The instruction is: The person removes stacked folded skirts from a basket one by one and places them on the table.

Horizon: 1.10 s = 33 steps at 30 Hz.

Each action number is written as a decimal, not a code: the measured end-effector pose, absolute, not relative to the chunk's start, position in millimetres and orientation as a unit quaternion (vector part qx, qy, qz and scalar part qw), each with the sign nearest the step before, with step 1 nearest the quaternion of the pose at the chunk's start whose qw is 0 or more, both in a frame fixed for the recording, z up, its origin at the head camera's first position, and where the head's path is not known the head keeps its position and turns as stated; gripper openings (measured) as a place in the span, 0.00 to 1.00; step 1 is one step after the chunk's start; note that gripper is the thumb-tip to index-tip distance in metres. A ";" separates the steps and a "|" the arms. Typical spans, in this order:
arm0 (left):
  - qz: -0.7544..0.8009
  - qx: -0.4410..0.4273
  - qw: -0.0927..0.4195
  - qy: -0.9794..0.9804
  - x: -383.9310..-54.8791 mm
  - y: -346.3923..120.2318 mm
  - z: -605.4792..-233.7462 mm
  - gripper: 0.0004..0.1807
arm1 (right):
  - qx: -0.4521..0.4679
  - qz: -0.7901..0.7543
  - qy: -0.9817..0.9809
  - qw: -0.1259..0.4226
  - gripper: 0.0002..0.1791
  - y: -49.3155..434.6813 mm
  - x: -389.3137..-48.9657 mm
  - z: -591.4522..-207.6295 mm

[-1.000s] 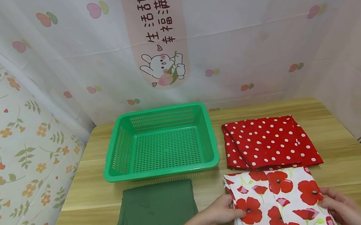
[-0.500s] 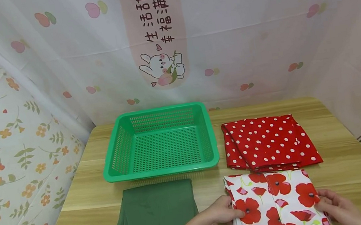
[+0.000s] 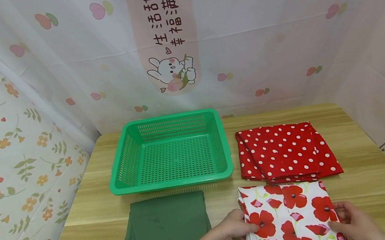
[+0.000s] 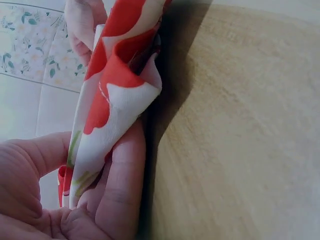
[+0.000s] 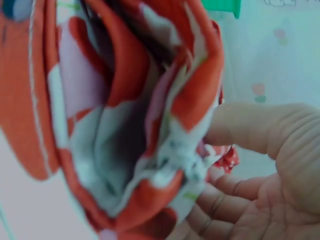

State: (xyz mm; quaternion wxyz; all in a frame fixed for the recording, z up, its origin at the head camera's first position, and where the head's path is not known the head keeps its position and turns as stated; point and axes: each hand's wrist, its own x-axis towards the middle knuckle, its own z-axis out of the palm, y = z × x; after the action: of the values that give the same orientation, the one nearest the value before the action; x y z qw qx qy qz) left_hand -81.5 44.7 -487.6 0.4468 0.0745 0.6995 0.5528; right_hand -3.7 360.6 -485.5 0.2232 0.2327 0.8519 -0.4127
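Observation:
A folded white cloth printed with red poppies lies at the front right of the table. My left hand grips its left edge; in the left wrist view the thumb is on top and the fingers are tucked under the layers. On the opposite edge, my right hand pinches the cloth between thumb and fingers. The right wrist view looks into the open folds of the poppy cloth, with the right thumb against the outer layer.
Behind the poppy cloth lies a folded red polka-dot cloth. A green plastic basket with nothing in it stands at the back left of it. A folded dark green cloth lies left of my left forearm. Printed curtains enclose the wooden table.
My right hand has moved a little to the left, bringing the poppy cloth's right edge inward. The left hand stays nearly in place on the left edge.

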 end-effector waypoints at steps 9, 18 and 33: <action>0.507 0.088 0.419 0.749 -90.3 29.4 -473.5 0.08 | 0.232 -0.348 0.882 0.219 0.45 361.2 -6.6 -483.8; 0.485 0.233 0.260 0.801 -107.5 1.2 -434.3 0.08 | 0.176 -0.316 0.921 0.141 0.39 342.2 -10.6 -436.5; 0.507 0.250 -0.095 0.820 -116.7 -21.1 -383.9 0.09 | -0.010 -0.275 0.947 -0.166 0.28 263.6 -48.9 -391.0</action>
State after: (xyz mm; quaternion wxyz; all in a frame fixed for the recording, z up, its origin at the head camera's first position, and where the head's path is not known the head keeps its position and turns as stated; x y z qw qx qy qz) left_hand -116.7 -21.1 -383.9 -0.0951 0.2502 0.8196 0.5066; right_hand -48.9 263.6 -391.0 -0.1656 -0.0097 0.9470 -0.2751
